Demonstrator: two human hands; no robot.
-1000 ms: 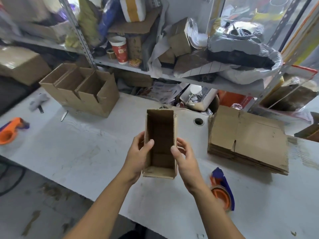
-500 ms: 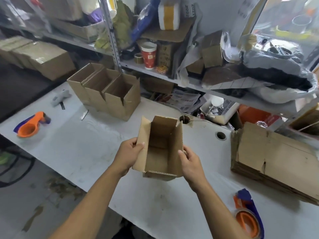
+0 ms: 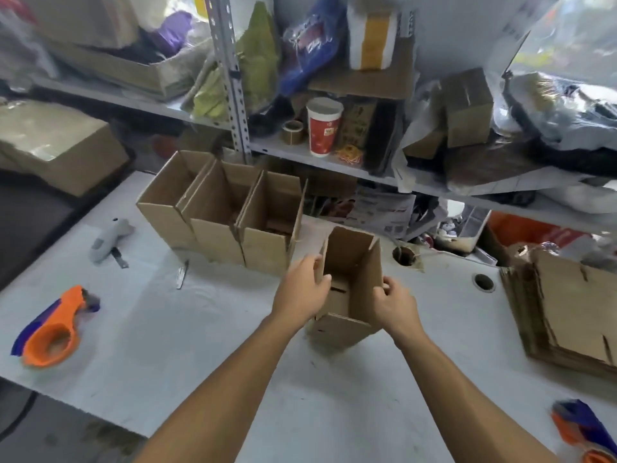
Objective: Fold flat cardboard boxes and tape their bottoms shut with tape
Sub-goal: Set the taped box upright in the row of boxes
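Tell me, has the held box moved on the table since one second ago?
Yes. The open cardboard box has gone leftward, away from the flat cardboard stack and close beside the row of three folded boxes.

Four open boxes stand on the surface: three in a row (image 3: 220, 215) at far left, one (image 3: 350, 282) in the middle. Two tape dispensers lie there, one near left (image 3: 50, 332), one near right (image 3: 582, 432). One stack of flat cardboard (image 3: 567, 305) sits right. Two cable holes (image 3: 483, 282) show.

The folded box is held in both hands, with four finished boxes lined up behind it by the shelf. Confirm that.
Not four: the head view shows three finished boxes in the row. The folded box is indeed held by the left hand and right hand.
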